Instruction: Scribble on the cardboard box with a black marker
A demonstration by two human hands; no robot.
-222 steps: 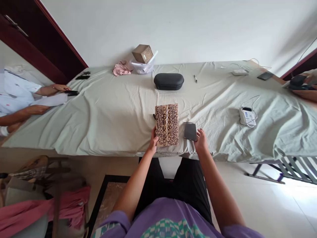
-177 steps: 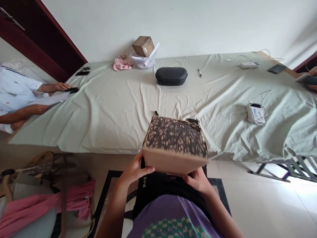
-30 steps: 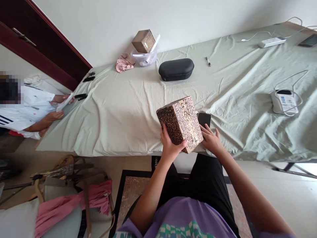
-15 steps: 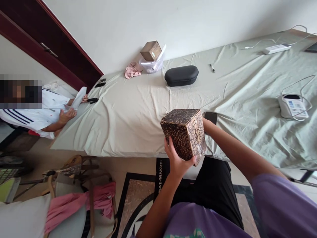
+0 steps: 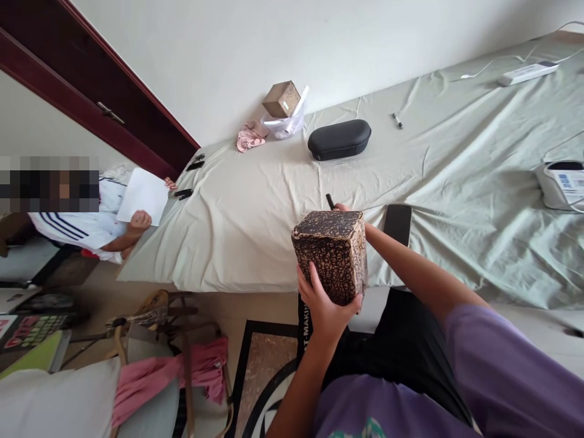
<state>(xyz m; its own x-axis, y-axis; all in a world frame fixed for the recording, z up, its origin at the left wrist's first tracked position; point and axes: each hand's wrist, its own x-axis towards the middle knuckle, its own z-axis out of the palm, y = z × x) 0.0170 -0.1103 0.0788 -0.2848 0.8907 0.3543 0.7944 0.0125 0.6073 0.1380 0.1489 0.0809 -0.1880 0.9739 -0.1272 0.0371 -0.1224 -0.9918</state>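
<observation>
My left hand (image 5: 326, 307) grips a brown box covered in black scribbles (image 5: 331, 255) from below and holds it upright in the air, in front of the table's near edge. My right arm reaches past the box on its right. Only the fingertips of my right hand (image 5: 343, 208) show above the box top, right beside a black pen (image 5: 329, 201) on the sheet. Whether they grip the pen is hidden. A black phone (image 5: 398, 224) lies flat just right of my forearm.
The table is draped in a pale green sheet (image 5: 255, 207). On it are a black case (image 5: 339, 139), a marker (image 5: 398, 120), a small cardboard box (image 5: 281, 99), pink cloth (image 5: 249, 137) and a white device (image 5: 561, 184). A person at the left holds white paper (image 5: 142, 196).
My left hand turned the box and now holds it alone. My right hand left the box and reached behind it toward the pen. The person at left raised the paper.
</observation>
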